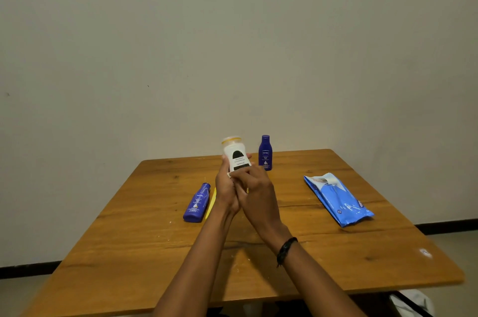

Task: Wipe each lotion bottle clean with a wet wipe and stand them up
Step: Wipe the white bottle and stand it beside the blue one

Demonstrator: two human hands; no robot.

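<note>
My left hand point(226, 193) gripped the white bottle point(236, 154) while my right hand point(256, 195) pinched a wipe point(229, 174) against it. A blue bottle point(265, 153) stood at one o'clock.

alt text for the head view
The left hand grips a white lotion bottle over a table; the right hand presses a wet wipe to it. A standing blue bottle is behind, a lying blue bottle at left, a wipes pack at right.

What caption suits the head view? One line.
Left hand and right hand hold the white bottle; standing blue bottle behind, lying blue bottle left.
</note>
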